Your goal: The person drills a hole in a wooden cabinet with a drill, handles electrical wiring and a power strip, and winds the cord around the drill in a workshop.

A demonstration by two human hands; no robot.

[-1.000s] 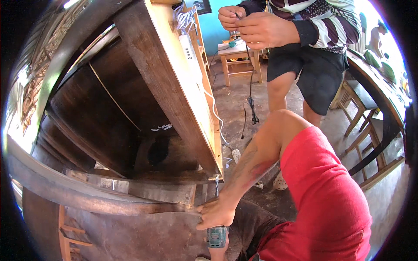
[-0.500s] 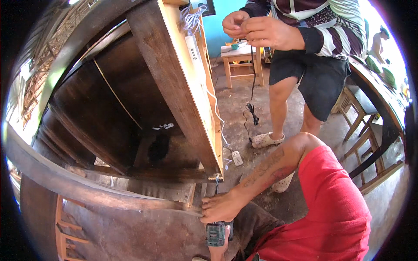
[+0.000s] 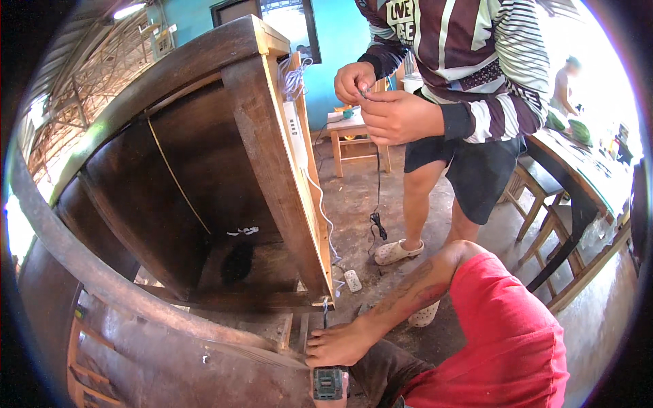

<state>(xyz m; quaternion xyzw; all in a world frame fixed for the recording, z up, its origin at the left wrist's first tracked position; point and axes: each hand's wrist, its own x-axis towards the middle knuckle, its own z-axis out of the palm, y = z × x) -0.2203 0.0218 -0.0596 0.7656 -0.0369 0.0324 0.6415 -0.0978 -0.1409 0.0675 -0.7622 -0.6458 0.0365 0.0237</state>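
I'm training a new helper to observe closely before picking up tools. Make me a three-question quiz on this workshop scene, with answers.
1. Which power tool is at the person's right hand?
2. True or false: a dark cord hangs below the other person's hands.
3. What colour is the sleeve on the person's right arm? A, blue; B, red; C, yellow.

Key:
1. A drill.
2. True.
3. B, red.
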